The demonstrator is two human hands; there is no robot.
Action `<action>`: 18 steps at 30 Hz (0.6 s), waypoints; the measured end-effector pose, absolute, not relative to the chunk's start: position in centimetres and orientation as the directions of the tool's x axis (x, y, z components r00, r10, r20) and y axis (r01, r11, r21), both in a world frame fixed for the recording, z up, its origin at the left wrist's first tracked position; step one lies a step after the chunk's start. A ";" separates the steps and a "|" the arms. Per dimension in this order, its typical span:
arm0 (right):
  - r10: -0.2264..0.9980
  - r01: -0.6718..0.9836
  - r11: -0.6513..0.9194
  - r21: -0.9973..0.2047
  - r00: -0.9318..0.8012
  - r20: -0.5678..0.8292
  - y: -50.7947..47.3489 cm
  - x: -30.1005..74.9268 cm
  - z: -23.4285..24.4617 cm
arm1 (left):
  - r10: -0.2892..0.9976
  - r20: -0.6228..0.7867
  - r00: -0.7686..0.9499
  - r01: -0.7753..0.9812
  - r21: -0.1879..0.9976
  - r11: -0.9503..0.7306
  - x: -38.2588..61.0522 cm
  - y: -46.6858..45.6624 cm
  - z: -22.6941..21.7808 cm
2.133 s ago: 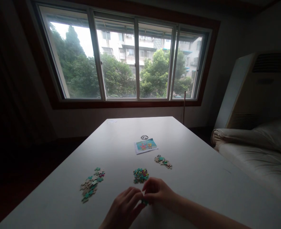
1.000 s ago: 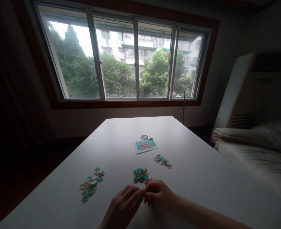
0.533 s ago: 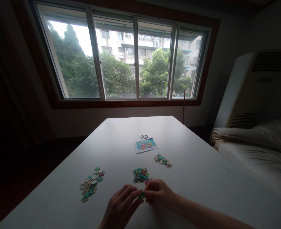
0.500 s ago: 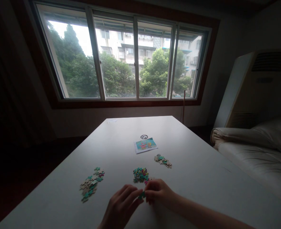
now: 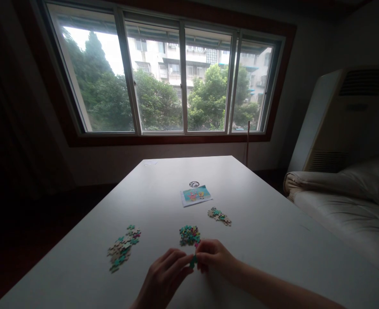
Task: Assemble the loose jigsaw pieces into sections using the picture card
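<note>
Between my two hands, just above the near part of the white table point(image 5: 241, 262), is a green jigsaw puzzle piece point(image 5: 193, 261). My left hand point(image 5: 166, 272) pinches it from the left with thumb and fingertips. From the right, my right hand point(image 5: 215, 256) has its thumb and bent fingers closed on the same piece. Whether it is one piece or two joined ones is too small to tell. Right beyond the hands lies a heap of mixed-colour puzzle pieces point(image 5: 189, 235), with a pink piece point(image 5: 197, 244) partly hidden by my right fingers.
To the left spreads a pile of green and tan puzzle pieces point(image 5: 123, 249). A smaller pile point(image 5: 220, 216) lies at the right. Farther back are a cartoon picture card point(image 5: 196, 196) and a round black-and-white item point(image 5: 194, 184). A sofa point(image 5: 340, 210) stands beyond the table's right edge.
The green puzzle piece has turned between my fingertips and now looks more upright and narrower. Both hands stay almost in place, and the piles are unchanged.
</note>
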State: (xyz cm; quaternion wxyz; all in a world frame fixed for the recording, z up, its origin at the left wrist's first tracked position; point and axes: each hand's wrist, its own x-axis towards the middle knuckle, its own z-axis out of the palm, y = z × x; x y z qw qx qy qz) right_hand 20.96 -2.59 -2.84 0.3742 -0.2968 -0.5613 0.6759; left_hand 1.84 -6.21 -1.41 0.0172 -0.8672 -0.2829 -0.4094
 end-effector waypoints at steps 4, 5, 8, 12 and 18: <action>0.838 -0.180 -0.091 -0.979 -0.545 0.022 -2.6 21.0 -2.8 | 0.478 0.713 0.513 0.508 0.197 -0.839 1.9 -6.2 -1.4; 0.839 -0.185 -0.092 -0.978 -0.544 0.024 -2.6 21.0 -2.8 | 0.478 0.711 0.515 0.509 0.195 -0.838 1.9 -6.1 -1.4; 0.833 -0.191 -0.093 -0.977 -0.552 0.029 -2.5 20.9 -2.8 | 0.481 0.707 0.518 0.513 0.193 -0.836 2.0 -6.1 -1.4; 0.829 -0.180 -0.082 -0.980 -0.558 0.033 -2.5 21.0 -2.9 | 0.490 0.698 0.523 0.521 0.193 -0.832 2.1 -6.3 -1.0; 0.824 -0.158 -0.062 -0.985 -0.565 0.039 -2.3 21.0 -3.4 | 0.490 0.663 0.566 0.529 0.164 -0.833 2.1 -6.2 -0.9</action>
